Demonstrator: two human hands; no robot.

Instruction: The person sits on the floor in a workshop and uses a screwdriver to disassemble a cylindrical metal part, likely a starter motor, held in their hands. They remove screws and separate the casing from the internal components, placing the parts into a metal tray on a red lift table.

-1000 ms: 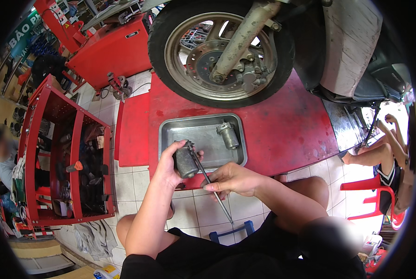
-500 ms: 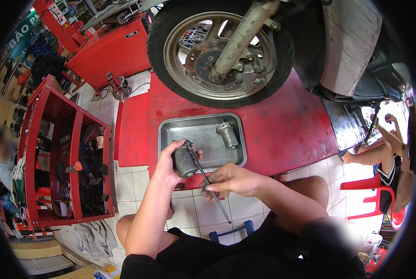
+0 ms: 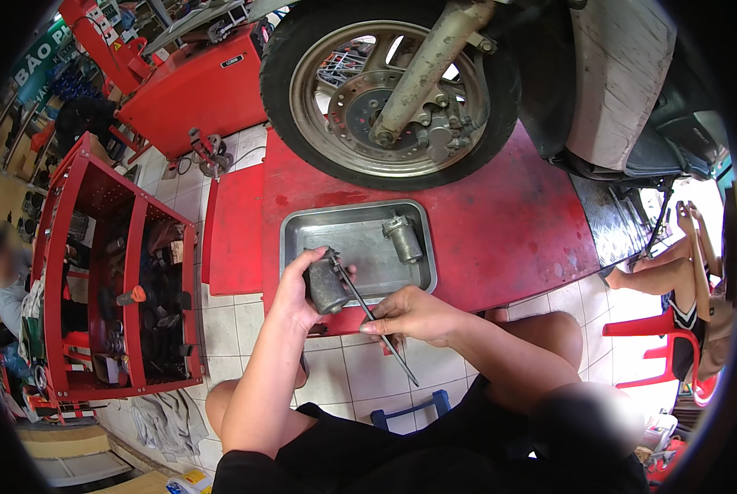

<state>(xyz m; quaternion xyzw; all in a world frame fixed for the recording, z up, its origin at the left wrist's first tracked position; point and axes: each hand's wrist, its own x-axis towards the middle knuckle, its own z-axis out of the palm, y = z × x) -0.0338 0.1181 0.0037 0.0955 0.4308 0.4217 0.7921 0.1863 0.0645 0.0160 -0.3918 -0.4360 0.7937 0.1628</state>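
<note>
My left hand [image 3: 293, 290] grips a worn, grey cylindrical starter motor [image 3: 327, 290] above the near left part of a metal tray [image 3: 292, 221]. Between the fingers of my right hand [image 3: 416, 316] is a long, thin metal rod tool [image 3: 403, 365], slanting from the motor's upper right side down toward my lap. Its upper end lies against or close to the motor's top edge; whether it sits on a fastener there is too small to tell. A second, similar starter motor [image 3: 404, 240] lies in the tray's right half.
The tray rests on a red lift platform [image 3: 500, 239], below a motorbike's front wheel [image 3: 389, 177]. At left stands a red tool cart [image 3: 134, 272] full of parts. A blue stool [image 3: 413, 409] shows below me. At right, another person sits near a red plastic chair [image 3: 652, 331].
The rod has swung slightly, its lower end going right and a little up, and my right fingers have shifted on it. The motor stays nearly still. The person at right has moved their hands.
</note>
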